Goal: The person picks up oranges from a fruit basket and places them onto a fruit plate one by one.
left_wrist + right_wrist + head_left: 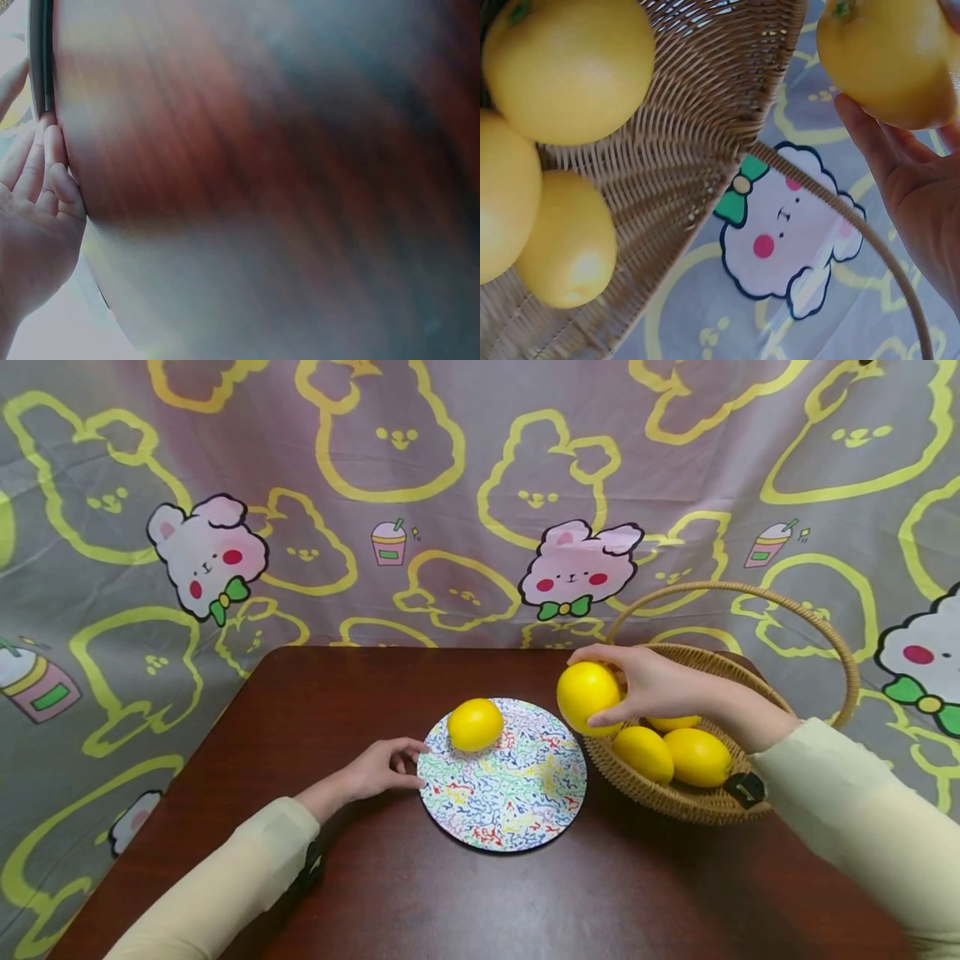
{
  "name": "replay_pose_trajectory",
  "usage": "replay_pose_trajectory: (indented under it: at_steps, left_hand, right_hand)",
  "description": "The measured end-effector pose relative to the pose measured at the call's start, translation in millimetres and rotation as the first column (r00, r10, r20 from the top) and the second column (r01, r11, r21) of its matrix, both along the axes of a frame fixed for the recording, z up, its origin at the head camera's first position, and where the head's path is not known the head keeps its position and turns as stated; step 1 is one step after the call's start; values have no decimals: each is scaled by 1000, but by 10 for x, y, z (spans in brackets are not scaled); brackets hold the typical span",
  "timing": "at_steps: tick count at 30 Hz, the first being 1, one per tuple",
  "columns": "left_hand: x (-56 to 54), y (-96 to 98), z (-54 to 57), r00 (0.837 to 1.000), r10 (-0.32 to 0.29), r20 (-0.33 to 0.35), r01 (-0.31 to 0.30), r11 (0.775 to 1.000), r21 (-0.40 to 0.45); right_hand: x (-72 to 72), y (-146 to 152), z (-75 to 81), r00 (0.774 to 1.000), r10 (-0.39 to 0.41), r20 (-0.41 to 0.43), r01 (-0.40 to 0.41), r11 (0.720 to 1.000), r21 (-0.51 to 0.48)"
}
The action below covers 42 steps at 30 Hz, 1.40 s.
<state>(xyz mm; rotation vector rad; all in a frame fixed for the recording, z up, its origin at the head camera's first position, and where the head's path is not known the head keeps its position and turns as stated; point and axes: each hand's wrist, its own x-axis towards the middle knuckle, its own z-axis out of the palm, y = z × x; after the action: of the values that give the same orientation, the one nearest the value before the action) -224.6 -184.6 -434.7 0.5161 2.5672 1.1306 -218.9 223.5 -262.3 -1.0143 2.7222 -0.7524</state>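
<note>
The right hand [656,683] curls its thumb and fingers around a yellow lemon [587,695], held up near the rim of the wicker basket [667,802], on the side facing the round patterned plate [502,797]. The left hand [371,770], fingers loosely bent and thumb apart, touches the plate's left edge; a second lemon [476,725] lies toward its far left.

My right hand [647,681] hides part of a basket lemon [672,724]. My left wrist view shows a blurry table [262,150]. The right one cuts off my held lemon [889,64].
</note>
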Motion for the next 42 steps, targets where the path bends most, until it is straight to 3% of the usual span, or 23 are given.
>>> replay_pose_trajectory:
  at_steps: [7,12,18,28,34,42]
  left_hand:
    - [5,14,-24,1000,8,15,-8,1000,-6]
    - [3,3,-8,1000,-9,-10,10,1000,17]
    - [-12,1,-4,1000,-10,-2,10,1000,21]
    - [-25,0,-28,1000,5,18,-5,1000,13]
    - [-18,-14,-27,1000,4,16,-4,1000,16]
    - [-15,-14,-40,999,-24,-26,25,999,27]
  right_hand:
    - [-93,-224,-38,999,38,3,-38,999,18]
    - [-84,-399,-80,998,57,25,-57,998,-2]
    - [46,-576,-194,998,54,25,-53,998,-26]
    - [292,-831,-342,998,-48,44,52,994,-100]
    - [355,-1027,-552,994,-102,28,105,986,-130]
    - [367,-1263,-870,993,-96,71,108,977,-183]
